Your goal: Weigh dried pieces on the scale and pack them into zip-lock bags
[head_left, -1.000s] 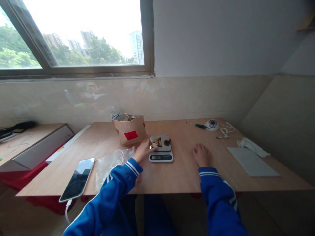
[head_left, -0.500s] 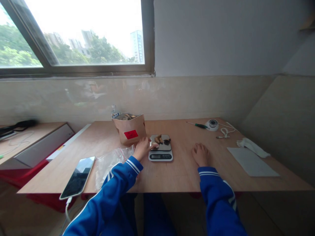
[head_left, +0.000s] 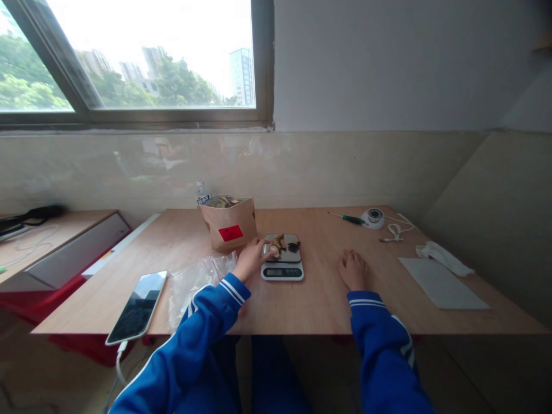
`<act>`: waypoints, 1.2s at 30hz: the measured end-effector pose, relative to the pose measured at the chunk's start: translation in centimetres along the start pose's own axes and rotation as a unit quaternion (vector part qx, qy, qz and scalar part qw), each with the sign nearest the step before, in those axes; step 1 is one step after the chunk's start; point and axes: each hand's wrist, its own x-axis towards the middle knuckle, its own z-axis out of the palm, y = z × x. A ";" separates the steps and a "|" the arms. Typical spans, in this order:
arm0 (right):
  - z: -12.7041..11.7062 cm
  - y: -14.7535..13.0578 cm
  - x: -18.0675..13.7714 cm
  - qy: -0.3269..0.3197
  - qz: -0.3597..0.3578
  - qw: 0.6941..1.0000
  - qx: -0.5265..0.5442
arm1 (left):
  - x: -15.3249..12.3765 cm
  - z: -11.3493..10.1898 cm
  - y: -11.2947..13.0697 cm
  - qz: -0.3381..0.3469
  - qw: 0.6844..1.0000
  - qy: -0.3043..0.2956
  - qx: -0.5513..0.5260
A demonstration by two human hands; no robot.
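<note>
A small digital kitchen scale sits near the middle of the wooden bench, a little toward the back edge. It is white-bodied with a shiny steel platform and a dark display strip facing the person. On the platform lie a few small pieces: some tan and one darker, too small to count surely, perhaps four or five.

The left hand reaches to the near left corner of the platform, its fingertips pinched on a pale tan piece there, the fingers closed round it rather than spread. The right hand lies palm down on the bench right of the scale and well apart from it, fingers loosely curled, holding nothing.

Just behind the left hand, toward the back edge, stands one brown paper pouch with a red label, its top open. One bottle shows behind it, mostly hidden. One clear plastic zip bag lies flat under the left forearm, and one phone rests near the front left corner, a cable hanging from it over the edge. Toward the back right corner are one green-handled screwdriver, one small round white device with a white cord, one crumpled white cloth and one grey sheet near the right edge.
</note>
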 end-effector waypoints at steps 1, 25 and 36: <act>0.0 0.0 0.0 0.005 0.000 1.000 0.006 | 0.0 -0.5 0.0 0.004 1.000 0.008 -0.009; -1.0 -7.8 0.3 -0.024 -0.179 0.935 0.304 | 2.3 -14.4 -4.5 0.009 0.957 0.198 0.214; -1.1 -9.0 0.7 -0.103 -0.241 0.922 0.284 | 2.4 -15.3 -2.2 -0.008 0.945 0.129 0.302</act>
